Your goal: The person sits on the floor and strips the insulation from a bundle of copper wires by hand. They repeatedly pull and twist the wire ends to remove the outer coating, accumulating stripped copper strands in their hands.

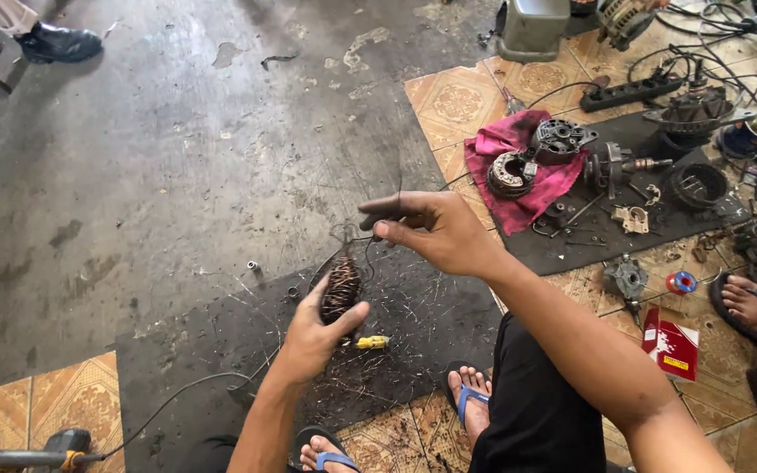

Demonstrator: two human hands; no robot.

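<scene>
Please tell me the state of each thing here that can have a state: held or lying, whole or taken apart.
Left hand: closed around the wire coil.
Wire coil: held upright over the black mat, strands loose.
Right hand: raised, pinching a dark tool.
Yellow screwdriver: lying on the mat.
Motor parts: taken apart, lying on the pink cloth.

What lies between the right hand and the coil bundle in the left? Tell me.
Thin dark wires stretch from the right hand down to the coil bundle, seen in the head view.
</scene>
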